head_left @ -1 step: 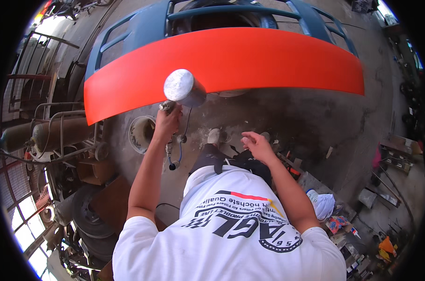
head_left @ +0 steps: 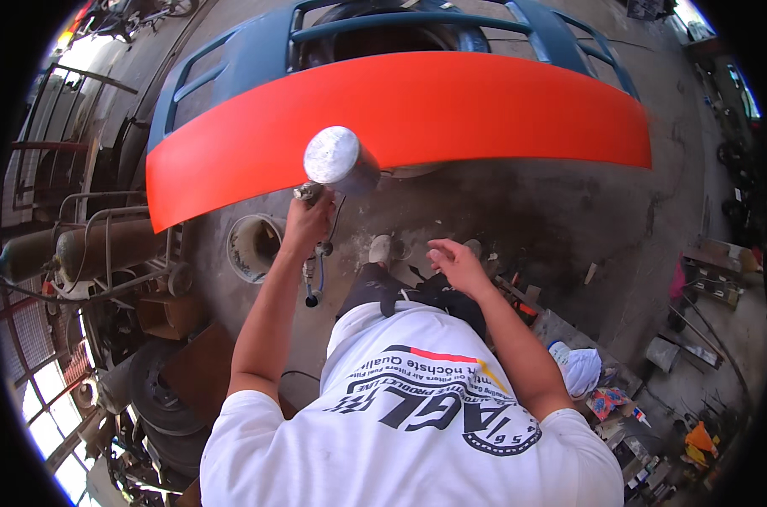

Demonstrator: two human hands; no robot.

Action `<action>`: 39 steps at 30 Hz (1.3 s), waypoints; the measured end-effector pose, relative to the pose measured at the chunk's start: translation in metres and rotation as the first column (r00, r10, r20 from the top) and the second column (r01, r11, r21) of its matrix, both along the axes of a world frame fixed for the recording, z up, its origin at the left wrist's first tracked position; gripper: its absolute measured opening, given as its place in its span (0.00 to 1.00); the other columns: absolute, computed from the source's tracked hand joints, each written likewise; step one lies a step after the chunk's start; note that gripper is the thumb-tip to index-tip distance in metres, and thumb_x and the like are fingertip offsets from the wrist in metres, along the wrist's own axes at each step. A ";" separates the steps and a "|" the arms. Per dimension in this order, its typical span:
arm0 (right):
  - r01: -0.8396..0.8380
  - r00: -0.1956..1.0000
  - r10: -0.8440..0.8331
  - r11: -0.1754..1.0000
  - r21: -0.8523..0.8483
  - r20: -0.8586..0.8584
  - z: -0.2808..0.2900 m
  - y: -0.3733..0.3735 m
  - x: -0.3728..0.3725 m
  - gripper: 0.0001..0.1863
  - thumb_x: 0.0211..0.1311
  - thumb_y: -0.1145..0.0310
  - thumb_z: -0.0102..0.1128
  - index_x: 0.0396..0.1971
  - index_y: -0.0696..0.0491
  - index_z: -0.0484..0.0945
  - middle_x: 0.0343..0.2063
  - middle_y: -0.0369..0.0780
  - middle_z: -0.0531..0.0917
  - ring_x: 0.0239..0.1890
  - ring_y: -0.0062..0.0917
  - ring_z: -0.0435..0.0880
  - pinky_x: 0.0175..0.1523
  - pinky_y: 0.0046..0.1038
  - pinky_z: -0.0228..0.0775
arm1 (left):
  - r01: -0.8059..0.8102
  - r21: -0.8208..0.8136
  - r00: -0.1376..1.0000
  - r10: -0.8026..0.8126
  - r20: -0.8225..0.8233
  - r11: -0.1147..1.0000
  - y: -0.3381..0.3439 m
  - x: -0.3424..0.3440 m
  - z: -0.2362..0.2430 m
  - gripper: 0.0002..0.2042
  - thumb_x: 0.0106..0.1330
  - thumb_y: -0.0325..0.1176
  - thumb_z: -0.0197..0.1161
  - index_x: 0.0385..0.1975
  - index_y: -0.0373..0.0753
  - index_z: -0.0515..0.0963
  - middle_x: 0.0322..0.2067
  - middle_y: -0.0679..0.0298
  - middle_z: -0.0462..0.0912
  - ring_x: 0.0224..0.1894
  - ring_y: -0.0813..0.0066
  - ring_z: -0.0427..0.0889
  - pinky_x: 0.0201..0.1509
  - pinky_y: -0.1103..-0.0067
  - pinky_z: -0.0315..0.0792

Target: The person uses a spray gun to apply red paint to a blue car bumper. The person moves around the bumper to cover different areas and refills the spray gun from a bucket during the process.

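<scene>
Head view, and here's the left hand [head_left: 310, 224] wrapped firmly around a spray gun [head_left: 307, 193], its metal cup [head_left: 339, 159] showing against the near edge of the orange panel [head_left: 451, 106]. That panel lies along a blue frame [head_left: 257, 46]. Over to the right hand [head_left: 461, 266]: fingers slack, slightly parted, hovering before the body. A bucket [head_left: 236, 247] stands on the floor beside the left forearm.
</scene>
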State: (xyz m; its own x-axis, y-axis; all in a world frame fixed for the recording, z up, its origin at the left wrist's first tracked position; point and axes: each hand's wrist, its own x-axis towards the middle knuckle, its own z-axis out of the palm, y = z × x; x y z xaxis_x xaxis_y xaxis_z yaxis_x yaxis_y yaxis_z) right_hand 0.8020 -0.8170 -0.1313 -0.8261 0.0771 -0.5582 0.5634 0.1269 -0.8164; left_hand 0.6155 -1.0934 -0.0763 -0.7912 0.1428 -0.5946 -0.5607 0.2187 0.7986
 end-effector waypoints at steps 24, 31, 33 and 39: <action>0.325 0.892 -0.230 0.925 0.198 -0.389 0.044 0.289 0.040 0.18 0.69 0.51 0.59 0.39 0.53 0.77 0.29 0.51 0.83 0.38 0.56 0.81 0.36 0.47 0.72 | 0.527 -0.093 0.797 -0.454 0.398 0.845 0.260 0.102 -0.040 0.25 0.72 0.49 0.59 0.58 0.34 0.78 0.50 0.59 0.85 0.47 0.69 0.85 0.51 0.73 0.76; 0.325 0.921 -0.236 0.905 0.276 -0.311 0.066 0.374 0.044 0.21 0.68 0.47 0.60 0.40 0.53 0.79 0.30 0.52 0.83 0.39 0.56 0.80 0.38 0.44 0.72 | 0.866 -0.454 0.497 -0.260 0.828 0.210 0.040 0.145 -0.186 0.21 0.66 0.48 0.64 0.40 0.31 0.83 0.34 0.49 0.86 0.30 0.59 0.87 0.34 0.64 0.80; 0.392 0.909 -0.299 0.849 0.353 -0.290 0.060 0.417 0.058 0.21 0.68 0.47 0.60 0.40 0.53 0.80 0.28 0.50 0.82 0.35 0.54 0.80 0.36 0.42 0.72 | 0.887 -0.351 0.417 -0.197 0.887 0.299 0.067 0.127 -0.184 0.19 0.66 0.45 0.64 0.39 0.31 0.83 0.31 0.52 0.86 0.25 0.62 0.86 0.28 0.65 0.79; 0.586 0.810 -0.554 0.741 0.328 -0.193 0.042 0.543 0.078 0.25 0.71 0.47 0.57 0.32 0.58 0.80 0.15 0.34 0.76 0.21 0.20 0.75 0.29 0.30 0.66 | 0.657 -0.297 0.731 -0.489 0.476 0.693 0.295 0.056 -0.169 0.20 0.71 0.44 0.60 0.52 0.32 0.80 0.39 0.61 0.87 0.37 0.72 0.86 0.36 0.76 0.75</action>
